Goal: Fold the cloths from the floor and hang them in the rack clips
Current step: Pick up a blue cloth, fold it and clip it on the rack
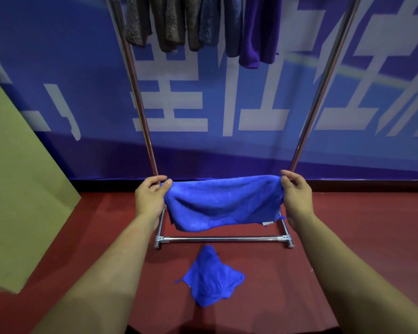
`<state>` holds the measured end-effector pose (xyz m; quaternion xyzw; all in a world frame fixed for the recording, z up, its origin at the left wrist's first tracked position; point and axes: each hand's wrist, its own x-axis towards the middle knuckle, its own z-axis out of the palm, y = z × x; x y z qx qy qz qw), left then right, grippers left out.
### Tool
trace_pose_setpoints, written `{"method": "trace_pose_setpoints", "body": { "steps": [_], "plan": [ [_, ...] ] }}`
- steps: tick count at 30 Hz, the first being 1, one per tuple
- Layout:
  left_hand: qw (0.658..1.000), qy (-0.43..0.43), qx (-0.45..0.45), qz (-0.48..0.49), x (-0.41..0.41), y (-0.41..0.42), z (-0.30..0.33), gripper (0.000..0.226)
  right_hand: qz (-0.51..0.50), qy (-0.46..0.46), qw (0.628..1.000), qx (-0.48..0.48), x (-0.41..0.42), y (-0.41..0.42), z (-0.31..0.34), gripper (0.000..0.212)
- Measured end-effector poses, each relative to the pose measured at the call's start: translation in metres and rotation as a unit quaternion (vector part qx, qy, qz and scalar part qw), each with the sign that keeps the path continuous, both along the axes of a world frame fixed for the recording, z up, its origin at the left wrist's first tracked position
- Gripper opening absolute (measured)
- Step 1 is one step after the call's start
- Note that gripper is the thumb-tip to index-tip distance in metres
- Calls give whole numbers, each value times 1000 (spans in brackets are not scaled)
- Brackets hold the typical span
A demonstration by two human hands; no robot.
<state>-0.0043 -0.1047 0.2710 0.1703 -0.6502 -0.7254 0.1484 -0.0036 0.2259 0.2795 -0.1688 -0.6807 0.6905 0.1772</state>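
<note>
I hold a blue cloth stretched out in front of me, folded over so it hangs as a wide band. My left hand grips its left top corner and my right hand grips its right top corner. A second blue cloth lies crumpled on the red floor below, just in front of the rack's base bar. The metal rack stands ahead, its two poles rising on either side. Several cloths, brown, dark blue and purple, hang from the top of the rack; the clips are out of view.
A blue banner wall with white characters stands right behind the rack. A tan cardboard sheet leans at the left. The red floor spreads around the rack base.
</note>
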Motion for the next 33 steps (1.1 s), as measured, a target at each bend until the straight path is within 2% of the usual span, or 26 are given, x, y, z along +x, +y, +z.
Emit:
{"method": "trace_pose_setpoints", "body": {
  "steps": [5,11,16,22,26,33],
  "plan": [
    [995,-40,74,-61,2,0,4,28,13,-8,1000,25,2,0,1,21],
    [997,-16,-64,26,4,-6,3,25,7,14,999,28,8,-3,8,20],
    [990,54,-108,76,5,-5,10,18,19,52,998,20,15,-7,19,19],
    [989,94,-55,103,3,-8,14,15,25,91,995,-18,18,-11,28,25],
    [991,95,-34,84,5,-7,14,16,12,120,986,-116,18,-14,39,26],
    [996,72,17,53,5,-11,14,9,-2,130,976,-175,15,-14,56,11]
  ]
}}
